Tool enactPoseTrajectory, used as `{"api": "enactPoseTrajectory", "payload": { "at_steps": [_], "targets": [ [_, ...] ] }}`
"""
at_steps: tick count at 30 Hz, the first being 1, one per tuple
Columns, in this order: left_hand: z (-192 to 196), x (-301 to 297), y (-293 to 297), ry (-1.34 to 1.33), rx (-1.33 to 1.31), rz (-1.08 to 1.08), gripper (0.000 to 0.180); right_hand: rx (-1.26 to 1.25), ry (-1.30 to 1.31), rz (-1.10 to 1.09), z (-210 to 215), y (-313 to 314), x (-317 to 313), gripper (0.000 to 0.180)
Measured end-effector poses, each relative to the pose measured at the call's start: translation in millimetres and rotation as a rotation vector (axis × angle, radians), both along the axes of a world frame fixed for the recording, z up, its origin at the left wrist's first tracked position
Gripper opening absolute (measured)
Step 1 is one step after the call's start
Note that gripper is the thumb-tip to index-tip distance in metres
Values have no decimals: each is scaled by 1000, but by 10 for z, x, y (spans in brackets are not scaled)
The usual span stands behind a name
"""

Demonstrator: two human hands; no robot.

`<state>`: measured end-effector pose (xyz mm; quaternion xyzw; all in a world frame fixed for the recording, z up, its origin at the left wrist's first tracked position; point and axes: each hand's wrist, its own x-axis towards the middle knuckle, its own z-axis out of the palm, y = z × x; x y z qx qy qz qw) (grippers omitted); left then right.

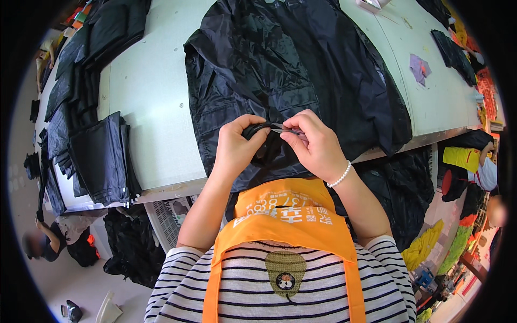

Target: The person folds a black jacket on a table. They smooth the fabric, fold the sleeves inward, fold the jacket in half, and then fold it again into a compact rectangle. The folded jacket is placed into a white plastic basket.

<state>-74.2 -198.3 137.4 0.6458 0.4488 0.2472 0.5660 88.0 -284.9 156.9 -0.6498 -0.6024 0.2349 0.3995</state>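
A large black shiny jacket (pixel 301 70) lies spread over a pale worktable (pixel 153 91), its lower edge hanging off the near side. My left hand (pixel 237 148) grips a bunched part of the jacket's hem. My right hand (pixel 315 142), with a white bead bracelet at the wrist, pinches a small thin metal tool (pixel 283 130), held against the same bunched fabric. Both hands meet just above my orange apron (pixel 285 215).
Stacks of folded black garments (pixel 102 156) line the table's left side. A purple fabric scrap (pixel 419 68) and another black piece (pixel 455 54) lie at the right. More black fabric (pixel 401 188) hangs below the table edge. A person (pixel 46 245) crouches on the floor at lower left.
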Motion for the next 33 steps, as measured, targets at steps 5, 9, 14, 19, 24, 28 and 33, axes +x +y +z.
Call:
{"api": "enactPoseTrajectory", "payload": {
  "at_steps": [5,9,14,19,24,28,33],
  "targets": [
    [-26,-10,-3,14,4,1,14,-25,-47,20,19,-2,28,15],
    [-22,-13,-7,15,11,5,14,-49,-62,33,14,-21,43,15],
    [-2,-10,-12,3,-3,4,15,7,206,-60,-99,8,1,19],
    [-30,2,-30,-76,101,-26,16,-82,371,71,-216,174,50,23],
    [19,-41,-22,-90,-63,-37,15,-61,374,-2,-202,236,44,16],
    [-60,-79,16,-150,-200,-37,19,-22,341,-55,-140,246,-52,14],
    [-219,-63,66,-268,-278,0,22,9,341,-38,-170,253,-67,12]
  ]
}}
